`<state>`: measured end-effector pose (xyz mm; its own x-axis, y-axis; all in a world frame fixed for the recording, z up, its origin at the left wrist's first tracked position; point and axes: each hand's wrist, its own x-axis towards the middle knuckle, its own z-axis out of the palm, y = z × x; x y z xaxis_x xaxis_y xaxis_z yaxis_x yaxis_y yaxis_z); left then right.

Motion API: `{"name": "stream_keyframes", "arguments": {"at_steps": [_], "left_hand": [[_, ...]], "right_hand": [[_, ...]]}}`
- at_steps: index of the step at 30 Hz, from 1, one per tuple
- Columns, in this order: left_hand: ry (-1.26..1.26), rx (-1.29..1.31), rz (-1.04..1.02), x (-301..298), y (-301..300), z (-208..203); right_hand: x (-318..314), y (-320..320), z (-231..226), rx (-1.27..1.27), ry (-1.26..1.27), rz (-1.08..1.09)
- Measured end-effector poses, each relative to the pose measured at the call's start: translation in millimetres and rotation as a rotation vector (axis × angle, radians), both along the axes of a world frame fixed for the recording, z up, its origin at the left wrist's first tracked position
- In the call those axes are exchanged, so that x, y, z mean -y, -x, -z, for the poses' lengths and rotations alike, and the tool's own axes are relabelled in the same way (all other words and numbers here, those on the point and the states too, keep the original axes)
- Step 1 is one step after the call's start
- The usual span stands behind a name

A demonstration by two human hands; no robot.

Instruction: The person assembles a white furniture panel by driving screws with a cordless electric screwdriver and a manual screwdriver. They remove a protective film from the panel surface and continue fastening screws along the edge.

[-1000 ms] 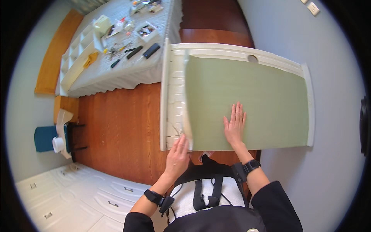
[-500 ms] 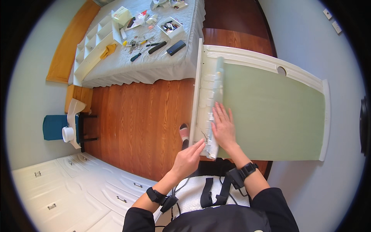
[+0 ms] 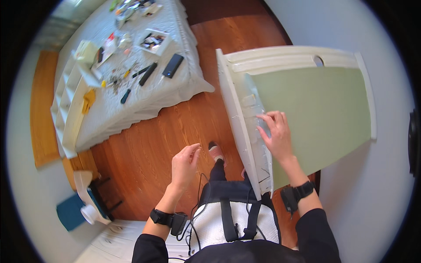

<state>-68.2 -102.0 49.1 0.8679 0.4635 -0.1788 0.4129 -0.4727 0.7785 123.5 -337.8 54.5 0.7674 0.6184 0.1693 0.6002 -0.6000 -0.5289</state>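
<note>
My left hand (image 3: 184,165) is raised over the wooden floor, left of a white-framed panel (image 3: 280,53), with fingertips and thumb drawn together in a pinch. Anything between them is too small to make out. My right hand (image 3: 277,133) hovers over or rests on the edge of a translucent strip (image 3: 258,103); I cannot tell if it touches. Its fingers are bent, with thumb and forefinger apart. The strip runs along the panel's left side, between a pale green surface (image 3: 320,114) and a raised white side board (image 3: 234,114). Glossy, smear-like patches show there.
A bed (image 3: 144,105) at the far left bears a white shelf unit (image 3: 66,109), a screwdriver (image 3: 125,96), a black power bank (image 3: 173,65), a white box of small items (image 3: 164,46) and scattered hardware. A chair (image 3: 70,212) stands lower left. A wall (image 3: 386,109) borders the right.
My left hand has left the strip's near end and moved left into the air. My right hand has lifted and bent its fingers. The view has turned, and the side board shows more.
</note>
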Motion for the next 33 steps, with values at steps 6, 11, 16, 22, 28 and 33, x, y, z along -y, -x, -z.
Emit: {"name": "stream_keyframes", "arguments": {"at_steps": [6,11,16,22,28,33], "left_hand": [[0.023,-0.138,0.157,-18,-31,28],[0.269,-0.222,0.177,0,-65,39],[0.674,-0.208,0.121,17,-108,48],[0.779,-0.239,0.079,30,-133,51],[0.991,-0.236,-0.016,32,-136,51],[0.859,-0.158,0.091,-3,-119,68]], "right_hand": [[12,-16,33,0.002,-0.075,-0.019],[29,-25,49,0.016,0.01,-0.019],[30,-26,53,-0.021,-0.01,-0.01],[31,-29,51,-0.025,-0.014,-0.001],[26,-31,45,-0.062,-0.102,0.006],[3,-16,12,-0.314,0.017,0.05]]}}
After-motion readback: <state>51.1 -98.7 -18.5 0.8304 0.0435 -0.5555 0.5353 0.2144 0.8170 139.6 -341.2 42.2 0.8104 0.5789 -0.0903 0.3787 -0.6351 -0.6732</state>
